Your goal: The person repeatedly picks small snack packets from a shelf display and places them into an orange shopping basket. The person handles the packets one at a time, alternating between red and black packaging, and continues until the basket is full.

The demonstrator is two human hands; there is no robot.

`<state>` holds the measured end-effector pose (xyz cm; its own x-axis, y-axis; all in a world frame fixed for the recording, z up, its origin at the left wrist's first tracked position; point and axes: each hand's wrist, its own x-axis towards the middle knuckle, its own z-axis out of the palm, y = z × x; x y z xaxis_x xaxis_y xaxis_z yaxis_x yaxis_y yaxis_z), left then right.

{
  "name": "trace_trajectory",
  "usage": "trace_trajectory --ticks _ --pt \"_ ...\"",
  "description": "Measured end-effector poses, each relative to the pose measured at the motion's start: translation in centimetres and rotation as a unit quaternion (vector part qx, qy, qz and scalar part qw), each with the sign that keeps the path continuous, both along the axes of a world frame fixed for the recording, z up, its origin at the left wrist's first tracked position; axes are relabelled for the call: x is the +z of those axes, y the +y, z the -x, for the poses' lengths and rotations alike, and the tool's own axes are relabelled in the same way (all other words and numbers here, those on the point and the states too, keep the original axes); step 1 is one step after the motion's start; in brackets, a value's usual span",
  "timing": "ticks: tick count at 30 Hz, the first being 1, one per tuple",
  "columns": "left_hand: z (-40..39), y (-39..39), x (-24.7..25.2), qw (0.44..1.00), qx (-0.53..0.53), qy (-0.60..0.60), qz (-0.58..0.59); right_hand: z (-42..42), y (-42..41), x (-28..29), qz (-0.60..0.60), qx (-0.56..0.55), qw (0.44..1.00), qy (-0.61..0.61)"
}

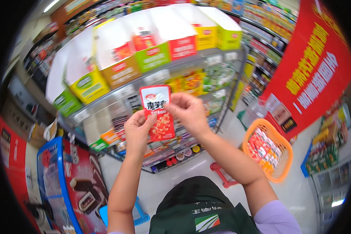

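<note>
Both hands hold up a red and white snack packet (160, 125), its printed front facing me. My left hand (137, 128) pinches its left edge between thumb and fingers. At the upper right edge, my right hand (190, 111) grips it with bent thumb and fingers. Behind the packet stands a store shelf rack (105, 96). Along its top sits a row of open cardboard display boxes, among them a brown-fronted box (121, 74), a green-fronted box (153, 60) and a red-fronted box (182, 48). Red packets (143, 39) show inside the green-fronted one.
An orange plastic basket (288, 152) at right holds many small packets. Below my right forearm is a red plastic frame (223, 177). A blue-edged freezer (60, 163) stands at left, near a blue plastic item (140, 212). A red banner (304, 76) hangs at right.
</note>
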<state>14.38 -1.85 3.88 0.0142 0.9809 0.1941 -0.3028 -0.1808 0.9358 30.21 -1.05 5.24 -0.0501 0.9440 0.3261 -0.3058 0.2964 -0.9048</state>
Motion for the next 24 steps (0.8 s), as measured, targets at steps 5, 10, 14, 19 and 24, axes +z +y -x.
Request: trace_trajectory --ticks 5,10,14,19,24 --pt "-9.6 0.7 -5.8 0.991 -0.111 0.022 0.074 -7.2 -3.7 -9.4 0.083 -0.106 0.988 0.072" --pt "-20.1 -0.4 -11.8 0.959 -0.238 0.059 0.144 -16.2 -8.4 -15.5 0.161 -0.241 0.953 0.091" --pt "-29.0 -2.3 -15.6 0.919 -0.343 0.06 0.186 -23.4 -12.2 -19.2 0.198 -0.341 0.904 0.163" --pt "-38.6 -4.4 -21.2 0.882 -0.415 0.154 0.161 -32.2 -16.9 -24.1 0.292 -0.502 0.8 0.15" --pt "-45.6 -5.7 -27.3 0.865 -0.42 0.236 0.137 -40.1 -19.0 -32.4 0.309 -0.546 0.77 0.113"
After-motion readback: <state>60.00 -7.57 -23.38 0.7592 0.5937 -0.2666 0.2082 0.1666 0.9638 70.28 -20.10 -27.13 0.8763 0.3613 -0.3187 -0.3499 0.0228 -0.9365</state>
